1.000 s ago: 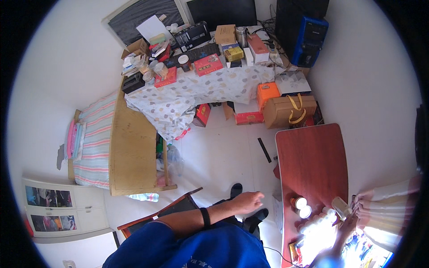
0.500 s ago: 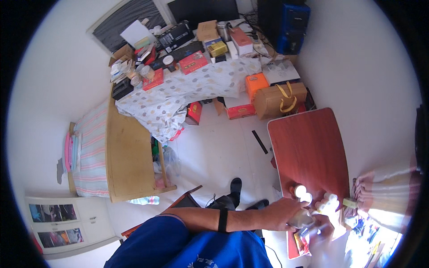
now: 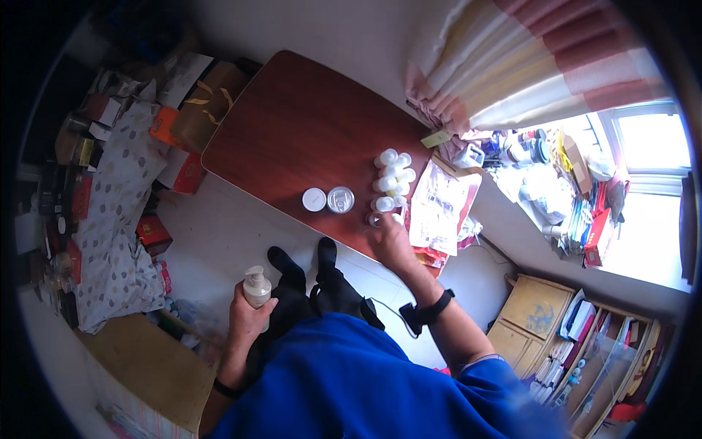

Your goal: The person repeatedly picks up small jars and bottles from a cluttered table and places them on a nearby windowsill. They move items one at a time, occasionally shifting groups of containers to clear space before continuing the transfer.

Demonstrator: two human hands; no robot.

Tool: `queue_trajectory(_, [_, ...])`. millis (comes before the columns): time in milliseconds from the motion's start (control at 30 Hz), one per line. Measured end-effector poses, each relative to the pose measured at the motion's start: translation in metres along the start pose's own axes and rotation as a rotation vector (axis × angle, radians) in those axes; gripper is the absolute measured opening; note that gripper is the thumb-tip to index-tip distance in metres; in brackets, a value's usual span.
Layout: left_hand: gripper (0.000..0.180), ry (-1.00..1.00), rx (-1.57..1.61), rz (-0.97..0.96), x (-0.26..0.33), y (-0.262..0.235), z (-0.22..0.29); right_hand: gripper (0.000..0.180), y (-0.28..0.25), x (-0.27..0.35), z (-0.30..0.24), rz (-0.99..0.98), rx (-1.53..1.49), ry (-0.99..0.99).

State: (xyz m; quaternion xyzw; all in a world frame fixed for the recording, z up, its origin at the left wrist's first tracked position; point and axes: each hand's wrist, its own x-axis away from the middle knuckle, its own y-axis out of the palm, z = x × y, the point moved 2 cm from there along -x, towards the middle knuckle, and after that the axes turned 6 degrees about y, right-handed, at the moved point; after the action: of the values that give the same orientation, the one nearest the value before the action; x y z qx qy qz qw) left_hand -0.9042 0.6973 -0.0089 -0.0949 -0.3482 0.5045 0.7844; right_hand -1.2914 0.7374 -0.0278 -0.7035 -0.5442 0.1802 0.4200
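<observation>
Hands that met over the table half a second ago have parted. From the torso, at ten o'clock, the left hand (image 3: 247, 316) wraps firmly round a pale pump bottle (image 3: 257, 287), off the table. At one o'clock, the right hand (image 3: 390, 240) reaches the near end of clustered white bottles (image 3: 395, 175); whether it grips one, I cannot tell. Near twelve, a white round lid (image 3: 314, 199) and a silvery round top (image 3: 341, 200) sit side by side on the red-brown table (image 3: 292, 124). Farther, at two o'clock, is a bright window (image 3: 651, 143).

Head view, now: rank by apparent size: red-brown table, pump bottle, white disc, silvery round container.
1. Red-brown table
2. Pump bottle, partly covered by the left hand and perhaps enlarged by nearness
3. White disc and silvery round container: too alike to rank
</observation>
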Motion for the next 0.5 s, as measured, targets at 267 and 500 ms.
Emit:
queue_trajectory(267, [0.069, 0.046, 0.037, -0.031, 0.0, 0.054, 0.026, 0.066, 0.015, -0.063, 0.096, 0.24, 0.191, 0.295])
queue_trajectory(500, [0.069, 0.113, 0.071, -0.006, 0.016, 0.065, 0.016, 0.054, 0.026, -0.106, 0.092, 0.158, 0.32, 0.536])
